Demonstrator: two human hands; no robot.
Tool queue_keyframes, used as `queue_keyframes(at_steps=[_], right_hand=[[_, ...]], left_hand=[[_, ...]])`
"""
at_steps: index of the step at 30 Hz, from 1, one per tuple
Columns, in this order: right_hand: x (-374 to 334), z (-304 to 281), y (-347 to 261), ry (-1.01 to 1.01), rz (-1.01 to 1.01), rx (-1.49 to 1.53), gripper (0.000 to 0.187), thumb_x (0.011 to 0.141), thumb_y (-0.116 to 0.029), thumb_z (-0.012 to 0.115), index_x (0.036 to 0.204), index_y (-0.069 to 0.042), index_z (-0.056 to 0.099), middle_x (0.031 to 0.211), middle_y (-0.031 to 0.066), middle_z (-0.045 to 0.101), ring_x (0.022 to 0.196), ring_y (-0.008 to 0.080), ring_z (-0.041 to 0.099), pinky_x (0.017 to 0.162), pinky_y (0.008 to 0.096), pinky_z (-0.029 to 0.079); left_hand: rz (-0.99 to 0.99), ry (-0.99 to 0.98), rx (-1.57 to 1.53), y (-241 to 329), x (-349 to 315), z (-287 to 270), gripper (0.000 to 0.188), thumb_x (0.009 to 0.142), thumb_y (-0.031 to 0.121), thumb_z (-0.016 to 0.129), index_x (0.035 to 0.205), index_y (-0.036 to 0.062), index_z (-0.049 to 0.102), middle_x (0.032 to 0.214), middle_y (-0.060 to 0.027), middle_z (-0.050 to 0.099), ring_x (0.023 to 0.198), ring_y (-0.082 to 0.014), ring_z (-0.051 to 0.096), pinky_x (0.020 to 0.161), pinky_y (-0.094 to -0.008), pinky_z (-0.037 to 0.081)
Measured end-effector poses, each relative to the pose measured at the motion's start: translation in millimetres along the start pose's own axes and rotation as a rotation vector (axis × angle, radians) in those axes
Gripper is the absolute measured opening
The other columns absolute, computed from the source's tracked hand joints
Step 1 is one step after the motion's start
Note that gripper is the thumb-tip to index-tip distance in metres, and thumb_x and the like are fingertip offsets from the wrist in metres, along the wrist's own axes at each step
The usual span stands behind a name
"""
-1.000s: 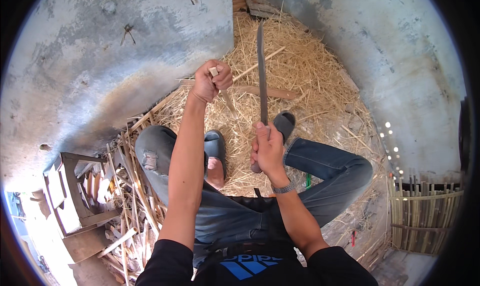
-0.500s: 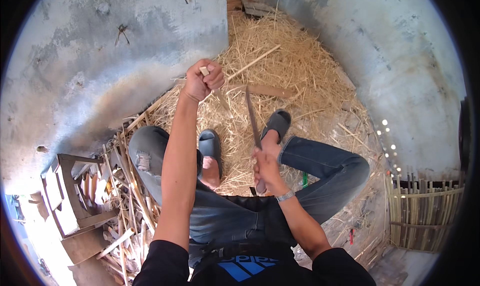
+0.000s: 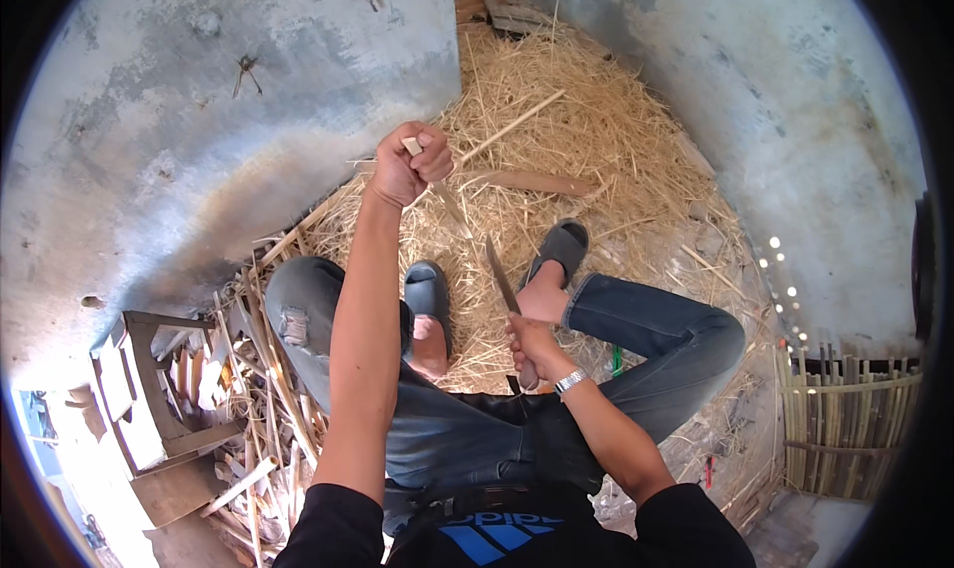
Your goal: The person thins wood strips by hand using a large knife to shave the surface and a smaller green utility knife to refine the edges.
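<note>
My left hand is stretched out ahead, its fingers wrapped round a pale wooden strip. One end of the strip pokes out above the thumb, and the rest slants down toward the straw. Nearer my body, my right hand is closed on the handle of a long knife. Its dark blade points forward and slightly left, and the tip lies close to the lower end of the strip; whether they touch I cannot tell. The rear of the handle shows below my palm.
Straw and shavings cover the floor ahead, with a flat wooden piece and a thin stick on them. Sticks and a wooden frame are at left. A slatted bamboo panel stands right. Plastered walls close in both sides.
The knife's tip has come down and nearer to me, and my right hand has dropped slightly. The strip's lower end has shifted right. The whole view has slid a little.
</note>
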State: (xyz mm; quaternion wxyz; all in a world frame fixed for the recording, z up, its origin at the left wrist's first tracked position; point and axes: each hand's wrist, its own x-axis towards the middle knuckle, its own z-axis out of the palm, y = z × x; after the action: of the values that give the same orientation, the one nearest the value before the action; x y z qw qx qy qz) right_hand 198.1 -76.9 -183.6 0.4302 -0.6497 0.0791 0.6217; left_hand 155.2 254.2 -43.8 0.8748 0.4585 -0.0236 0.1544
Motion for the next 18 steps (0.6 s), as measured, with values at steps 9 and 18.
queue_keyframes(at_steps=[9, 18], right_hand=[[-55.2, 58.9, -64.0, -0.011, -0.901, 0.151, 0.032, 0.106, -0.036, 0.05, 0.103, -0.004, 0.049, 0.055, 0.0003, 0.046, 0.039, 0.009, 0.047, 0.034, 0.0251, 0.038], [27.6, 20.0, 28.5, 0.042, -0.32, -0.143, 0.035, 0.101, -0.035, 0.058, 0.088, -0.003, 0.057, 0.058, 0.0043, 0.051, 0.042, 0.0165, 0.05, 0.039, 0.0346, 0.039]], left_hand=[[0.013, 0.052, 0.031, 3.9, -5.1, -4.2, 0.039, 0.085, 0.028, 0.044, 0.05, 0.0161, 0.032, 0.047, 0.0031, 0.026, 0.044, -0.0112, 0.022, 0.044, -0.0294, 0.021], [0.055, 0.057, 0.021, 4.9, -5.2, -7.0, 0.04, 0.088, 0.029, 0.043, 0.052, 0.0165, 0.03, 0.048, 0.003, 0.026, 0.044, -0.011, 0.021, 0.044, -0.0287, 0.02]])
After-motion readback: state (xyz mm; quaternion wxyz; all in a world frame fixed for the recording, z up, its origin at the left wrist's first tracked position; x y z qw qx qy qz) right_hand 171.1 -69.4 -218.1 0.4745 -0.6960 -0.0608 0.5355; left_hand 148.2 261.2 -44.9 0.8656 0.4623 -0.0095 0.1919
